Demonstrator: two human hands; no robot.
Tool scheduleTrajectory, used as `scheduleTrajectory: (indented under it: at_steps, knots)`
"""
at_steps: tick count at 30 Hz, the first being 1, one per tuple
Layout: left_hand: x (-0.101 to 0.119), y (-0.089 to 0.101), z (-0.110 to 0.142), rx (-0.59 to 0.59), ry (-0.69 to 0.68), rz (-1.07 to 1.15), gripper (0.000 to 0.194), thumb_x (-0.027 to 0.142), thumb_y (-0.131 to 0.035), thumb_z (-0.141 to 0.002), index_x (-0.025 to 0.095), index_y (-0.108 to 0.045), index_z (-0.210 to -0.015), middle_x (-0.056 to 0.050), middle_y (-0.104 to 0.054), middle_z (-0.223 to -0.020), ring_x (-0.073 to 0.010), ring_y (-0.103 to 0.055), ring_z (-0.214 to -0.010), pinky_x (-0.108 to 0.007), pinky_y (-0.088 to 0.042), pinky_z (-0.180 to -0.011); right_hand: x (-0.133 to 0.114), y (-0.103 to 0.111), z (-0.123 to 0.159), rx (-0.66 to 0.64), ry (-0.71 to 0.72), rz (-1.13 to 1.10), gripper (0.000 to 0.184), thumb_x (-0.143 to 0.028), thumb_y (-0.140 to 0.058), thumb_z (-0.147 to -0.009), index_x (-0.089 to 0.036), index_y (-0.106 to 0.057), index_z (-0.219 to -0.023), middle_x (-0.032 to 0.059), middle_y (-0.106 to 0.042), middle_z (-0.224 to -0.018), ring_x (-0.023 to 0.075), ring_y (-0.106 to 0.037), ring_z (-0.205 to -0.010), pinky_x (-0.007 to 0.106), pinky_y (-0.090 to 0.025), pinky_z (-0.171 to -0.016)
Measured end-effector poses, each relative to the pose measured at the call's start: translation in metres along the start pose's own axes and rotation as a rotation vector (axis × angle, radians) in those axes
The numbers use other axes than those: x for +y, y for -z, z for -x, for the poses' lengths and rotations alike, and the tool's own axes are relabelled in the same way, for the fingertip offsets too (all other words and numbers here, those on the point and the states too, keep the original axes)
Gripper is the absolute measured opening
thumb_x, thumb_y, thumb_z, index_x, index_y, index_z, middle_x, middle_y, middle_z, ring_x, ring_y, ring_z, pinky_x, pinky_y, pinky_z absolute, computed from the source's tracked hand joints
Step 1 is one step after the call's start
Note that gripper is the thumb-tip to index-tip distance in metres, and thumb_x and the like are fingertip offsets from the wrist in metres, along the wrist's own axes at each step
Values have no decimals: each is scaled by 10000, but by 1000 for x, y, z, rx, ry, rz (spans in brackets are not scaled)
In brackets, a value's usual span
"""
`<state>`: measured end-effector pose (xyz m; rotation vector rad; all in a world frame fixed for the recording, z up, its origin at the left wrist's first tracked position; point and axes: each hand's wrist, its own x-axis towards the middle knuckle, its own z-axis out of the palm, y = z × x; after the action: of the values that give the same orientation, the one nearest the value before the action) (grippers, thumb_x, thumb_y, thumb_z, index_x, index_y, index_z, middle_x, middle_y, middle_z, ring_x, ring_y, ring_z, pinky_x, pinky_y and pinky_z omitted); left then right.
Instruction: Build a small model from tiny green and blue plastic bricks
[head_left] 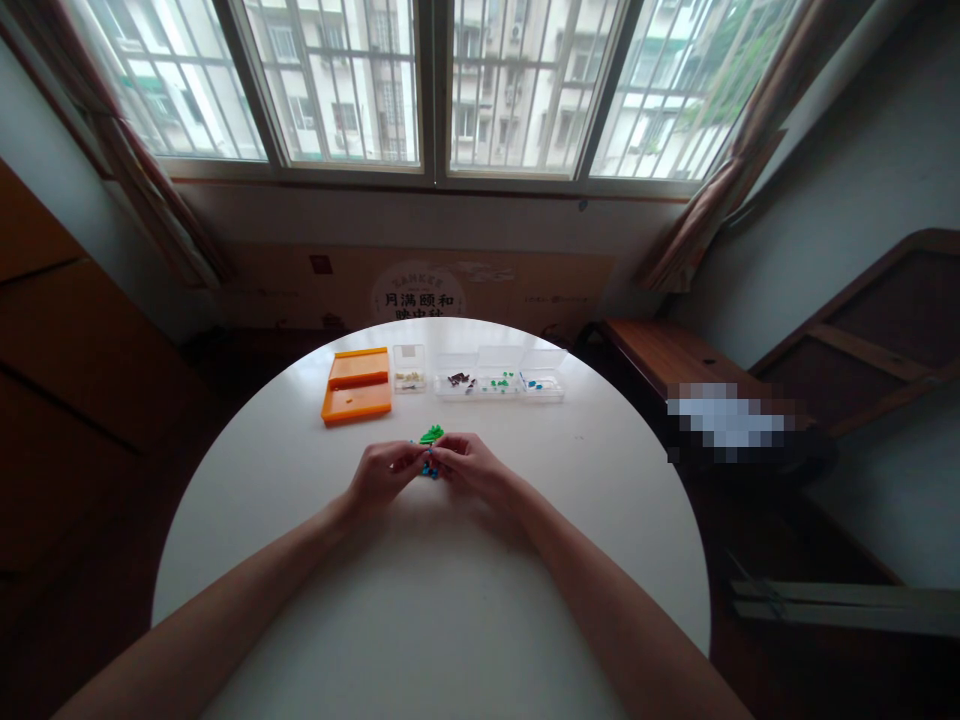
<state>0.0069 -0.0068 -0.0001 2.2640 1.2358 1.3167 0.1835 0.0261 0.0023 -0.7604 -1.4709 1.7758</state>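
My left hand (384, 470) and my right hand (471, 460) meet over the middle of the table. Their fingertips are pinched together on a small model of green and blue plastic pieces (432, 435). Its bright green part sticks out beyond the fingers on the far side, and blue and dark bits show below them. Fingers cover the centre of the model, so how its pieces join is hidden. Both hands are closed, with thumbs and forefingers close to each other.
On the round white table (420, 600), an orange tray (356, 381) lies open at the back left. Beside it stands a small clear box (409, 355) with pale pieces. Further right, a clear compartment box (495, 392) holds brown, green and blue pieces. A wooden bench (660, 350) stands at right.
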Motion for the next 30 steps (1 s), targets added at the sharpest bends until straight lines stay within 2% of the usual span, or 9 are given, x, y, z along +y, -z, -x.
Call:
scheduleTrajectory:
  at_steps: [19, 30]
  knots:
    - [3, 1, -2, -3, -11, 55, 146, 216, -596, -797, 114, -697, -824, 2, -584, -537, -54, -453, -449, -138, -385, -448, 2, 2, -1, 1, 0, 3, 388, -473, -710, -640, -109, -623, -741, -18, -556, -545, 75, -471, -470, 215, -346, -472]
    - [-5, -2, 0, -19, 26, 24, 201, 277, -584, -821, 119, -701, -862, -7, -609, -555, -61, -476, -455, -145, -411, -474, 0, 1, 1, 18, -4, 18, 394, -484, -692, -667, -111, -620, -768, -24, -547, -564, 66, -453, -467, 206, -337, -463]
